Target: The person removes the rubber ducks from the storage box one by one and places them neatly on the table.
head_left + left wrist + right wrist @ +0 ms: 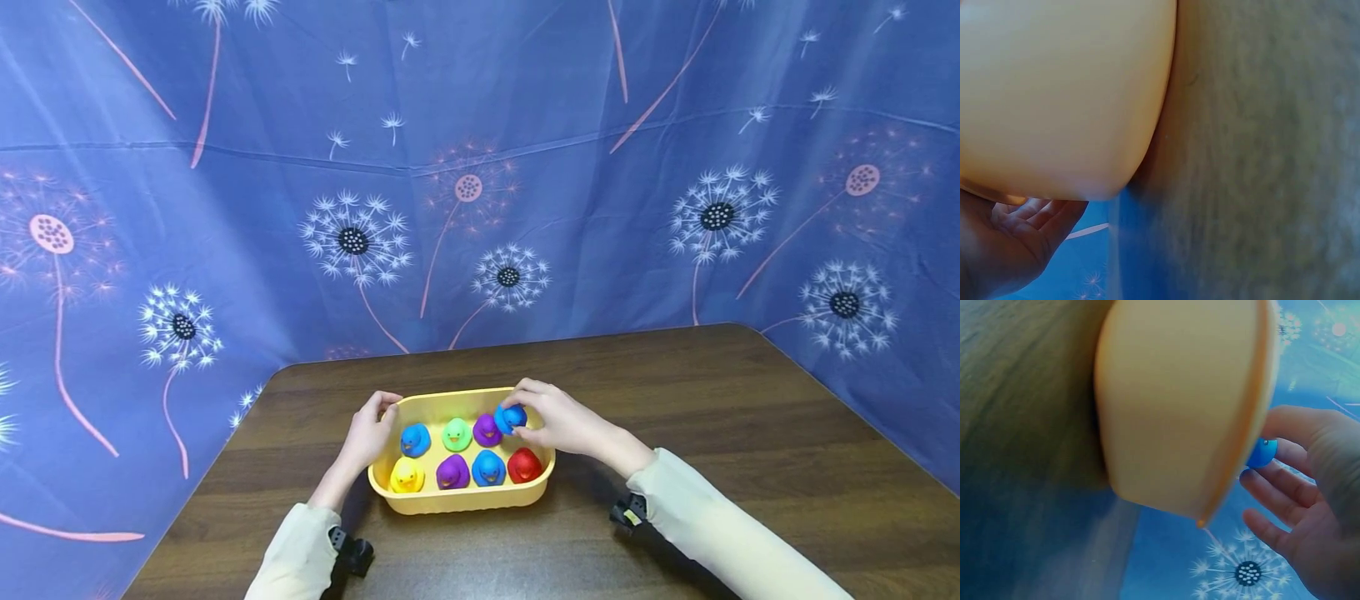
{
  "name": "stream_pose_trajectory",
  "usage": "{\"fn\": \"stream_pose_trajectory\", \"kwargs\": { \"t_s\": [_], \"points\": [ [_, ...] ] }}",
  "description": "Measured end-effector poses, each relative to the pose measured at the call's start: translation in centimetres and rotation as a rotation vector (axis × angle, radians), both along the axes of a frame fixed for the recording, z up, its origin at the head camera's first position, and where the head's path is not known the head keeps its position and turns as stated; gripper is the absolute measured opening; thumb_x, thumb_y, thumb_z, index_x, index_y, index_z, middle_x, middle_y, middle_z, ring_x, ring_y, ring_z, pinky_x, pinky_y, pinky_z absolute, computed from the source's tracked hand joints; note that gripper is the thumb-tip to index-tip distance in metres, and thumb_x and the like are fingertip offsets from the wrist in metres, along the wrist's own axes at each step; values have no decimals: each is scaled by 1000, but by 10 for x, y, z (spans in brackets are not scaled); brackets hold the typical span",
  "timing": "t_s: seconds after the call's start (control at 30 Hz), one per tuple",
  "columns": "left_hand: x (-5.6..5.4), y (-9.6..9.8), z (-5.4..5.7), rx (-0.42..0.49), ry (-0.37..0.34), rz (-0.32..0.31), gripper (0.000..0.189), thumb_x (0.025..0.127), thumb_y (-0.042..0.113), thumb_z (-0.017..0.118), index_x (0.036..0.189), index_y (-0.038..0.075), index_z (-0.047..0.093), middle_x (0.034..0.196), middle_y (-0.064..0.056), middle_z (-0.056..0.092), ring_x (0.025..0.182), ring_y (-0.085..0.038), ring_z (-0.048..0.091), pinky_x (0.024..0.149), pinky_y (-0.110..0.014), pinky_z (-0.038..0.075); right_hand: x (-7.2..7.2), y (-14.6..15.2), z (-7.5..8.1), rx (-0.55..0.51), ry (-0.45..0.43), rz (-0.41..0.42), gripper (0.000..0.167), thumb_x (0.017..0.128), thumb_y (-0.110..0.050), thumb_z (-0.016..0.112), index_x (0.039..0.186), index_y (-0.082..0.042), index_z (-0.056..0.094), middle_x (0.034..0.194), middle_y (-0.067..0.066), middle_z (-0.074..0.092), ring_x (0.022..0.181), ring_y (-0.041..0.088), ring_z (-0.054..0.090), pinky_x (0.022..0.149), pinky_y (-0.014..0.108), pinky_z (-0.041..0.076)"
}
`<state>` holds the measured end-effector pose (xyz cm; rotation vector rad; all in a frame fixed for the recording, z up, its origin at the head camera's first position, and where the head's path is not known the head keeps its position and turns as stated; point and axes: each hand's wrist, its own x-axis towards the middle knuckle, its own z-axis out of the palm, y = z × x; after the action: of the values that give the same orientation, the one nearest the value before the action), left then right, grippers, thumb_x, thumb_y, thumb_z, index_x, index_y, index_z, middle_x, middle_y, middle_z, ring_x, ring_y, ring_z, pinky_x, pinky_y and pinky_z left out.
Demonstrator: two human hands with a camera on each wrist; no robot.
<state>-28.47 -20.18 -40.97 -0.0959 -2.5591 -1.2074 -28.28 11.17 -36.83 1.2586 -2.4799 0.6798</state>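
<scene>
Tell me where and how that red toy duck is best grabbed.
The red toy duck is probably best pinched by its rounded head from above: it's upright, with the wall of the yellow tub and a blue toy duck close beside it.

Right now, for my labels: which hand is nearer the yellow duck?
Left. The left hand holds the tub by its left end, near the yellow duck; the right hand, at the right end, pinches a blue duck.
</scene>
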Motion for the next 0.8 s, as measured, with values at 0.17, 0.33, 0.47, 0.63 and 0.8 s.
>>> {"fn": "stream_pose_trajectory", "kwargs": {
  "t_s": [0.17, 0.33, 0.47, 0.63, 0.8],
  "points": [
    [0, -2, 0, -8, 15, 0, 17, 95, 6, 50, 108, 2, 60, 99, -16, 66, 95, -27, 60, 81, -36, 44, 2, 4, 10, -33, 42, 22, 31, 76, -15, 76, 106, -7, 68, 100, 2, 61, 93, 16, 59, 81, 29, 51],
    [1, -1, 1, -18, 20, -2, 17, 95, 6, 49, 107, 1, 59, 99, -17, 66, 95, -28, 60, 81, -38, 44, 2, 14, 15, -82, 62, 42, 33, 77, -11, 76, 108, -6, 68, 102, 3, 61, 92, 16, 60, 78, 29, 51],
    [2, 0, 1, -25, 20, 8, 17, 95, 6, 50, 107, 1, 60, 98, -16, 66, 94, -28, 60, 80, -37, 44, -1, 24, 15, -116, 67, 42, 36, 76, -8, 76, 110, -4, 67, 102, 4, 61, 92, 16, 61, 78, 31, 52],
    [2, 0, 1, -30, 21, 10, 17, 95, 6, 49, 107, 0, 59, 99, -17, 66, 96, -29, 60, 82, -39, 45, -7, 38, 12, -160, 41, 9, 37, 74, -6, 77, 109, -2, 65, 103, 5, 63, 90, 16, 62, 79, 36, 53],
    [1, 2, 2, -37, 17, 1, 18, 95, 6, 49, 108, -1, 59, 104, -21, 66, 100, -32, 61, 85, -44, 46, -12, 49, 7, -184, 25, -21, 36, 74, -5, 78, 107, -2, 65, 102, 6, 64, 86, 15, 62, 77, 36, 53]
  ]
}}
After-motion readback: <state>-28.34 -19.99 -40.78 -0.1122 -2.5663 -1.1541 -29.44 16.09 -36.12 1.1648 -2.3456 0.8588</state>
